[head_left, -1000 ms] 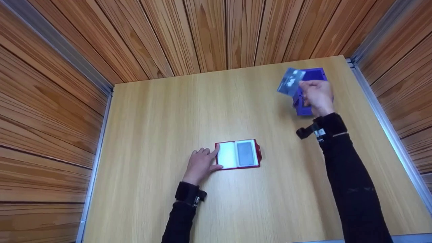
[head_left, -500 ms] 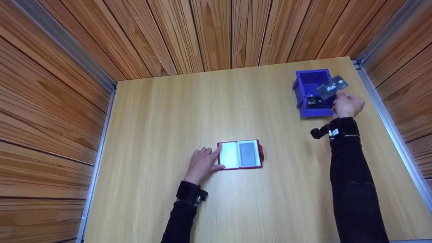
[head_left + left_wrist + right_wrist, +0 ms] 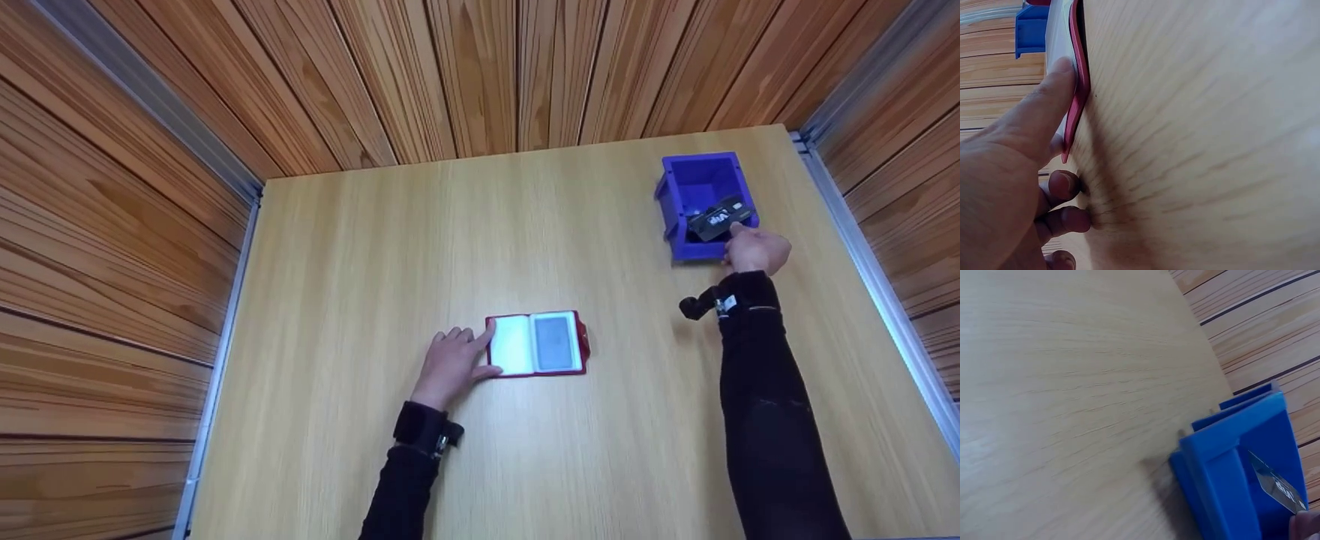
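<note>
A red card holder [image 3: 511, 345] lies spread on the table, its pale pages and a grey-blue sleeve facing up. My left hand [image 3: 448, 367] rests at its left edge, thumb and index finger apart, pressing the two corners. In the left wrist view the thumb [image 3: 1044, 107] lies on the page, while the other fingers touch the tabletop. My right hand [image 3: 757, 250] pinches a black "VIP" card [image 3: 720, 217] by one end. That card is over the open top of a purple-blue bin [image 3: 697, 252], tilted inside its walls in the right wrist view. Something dark beneath the card is mostly hidden.
The bin stands near the back right corner of the wooden table [image 3: 360, 262]. Wood-panelled walls [image 3: 480, 75] close off the back and sides. A metal rail [image 3: 885, 255] runs along the right edge.
My right hand first swung the card rightward across the bin, uncovering another black card inside, then lowered it left into the bin's opening. The left hand and card holder stay put.
</note>
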Demonstrator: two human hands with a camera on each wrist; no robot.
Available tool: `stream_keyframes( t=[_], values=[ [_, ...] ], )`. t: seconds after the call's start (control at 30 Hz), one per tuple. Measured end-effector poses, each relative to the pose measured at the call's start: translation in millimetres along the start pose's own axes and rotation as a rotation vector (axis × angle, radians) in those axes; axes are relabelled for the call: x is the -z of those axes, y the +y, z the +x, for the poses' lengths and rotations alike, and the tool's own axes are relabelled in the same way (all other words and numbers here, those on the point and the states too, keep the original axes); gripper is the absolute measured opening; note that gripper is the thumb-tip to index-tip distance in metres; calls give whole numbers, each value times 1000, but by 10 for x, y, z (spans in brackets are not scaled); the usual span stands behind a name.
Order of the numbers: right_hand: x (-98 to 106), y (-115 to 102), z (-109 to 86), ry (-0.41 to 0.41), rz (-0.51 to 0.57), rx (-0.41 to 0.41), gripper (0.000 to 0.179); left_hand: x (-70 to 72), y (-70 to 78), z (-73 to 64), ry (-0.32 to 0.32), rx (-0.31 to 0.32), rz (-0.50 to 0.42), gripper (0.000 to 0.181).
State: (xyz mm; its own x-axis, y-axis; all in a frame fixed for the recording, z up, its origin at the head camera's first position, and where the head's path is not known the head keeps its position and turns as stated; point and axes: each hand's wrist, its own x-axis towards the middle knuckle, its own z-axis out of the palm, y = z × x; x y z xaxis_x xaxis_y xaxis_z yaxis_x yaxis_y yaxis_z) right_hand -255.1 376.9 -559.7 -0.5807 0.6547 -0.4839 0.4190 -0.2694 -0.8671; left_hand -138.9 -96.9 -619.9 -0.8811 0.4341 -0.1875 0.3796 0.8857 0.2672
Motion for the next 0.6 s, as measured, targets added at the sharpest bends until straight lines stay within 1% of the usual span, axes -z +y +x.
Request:
stream_keyframes(
  t=[0.1, 0.2, 0.3, 0.4, 0.6],
  values=[
    [-27, 52, 33, 14, -80, 1, 21, -5, 9, 11, 0, -3, 7, 85],
    [-69, 104, 48, 29, -142, -24, 21, -15, 5, 1, 2, -8, 2, 85],
    [-92, 129, 57, 45, -159, -50, 22, -19, 5, 2, 1, -11, -6, 85],
    [-105, 125, 53, 53, -175, -57, 22, -16, 0, 7, 0, -3, -8, 85],
    [-134, 77, 9, 51, -215, -75, 18, -16, -13, 16, 8, 4, -20, 84]
  ],
)
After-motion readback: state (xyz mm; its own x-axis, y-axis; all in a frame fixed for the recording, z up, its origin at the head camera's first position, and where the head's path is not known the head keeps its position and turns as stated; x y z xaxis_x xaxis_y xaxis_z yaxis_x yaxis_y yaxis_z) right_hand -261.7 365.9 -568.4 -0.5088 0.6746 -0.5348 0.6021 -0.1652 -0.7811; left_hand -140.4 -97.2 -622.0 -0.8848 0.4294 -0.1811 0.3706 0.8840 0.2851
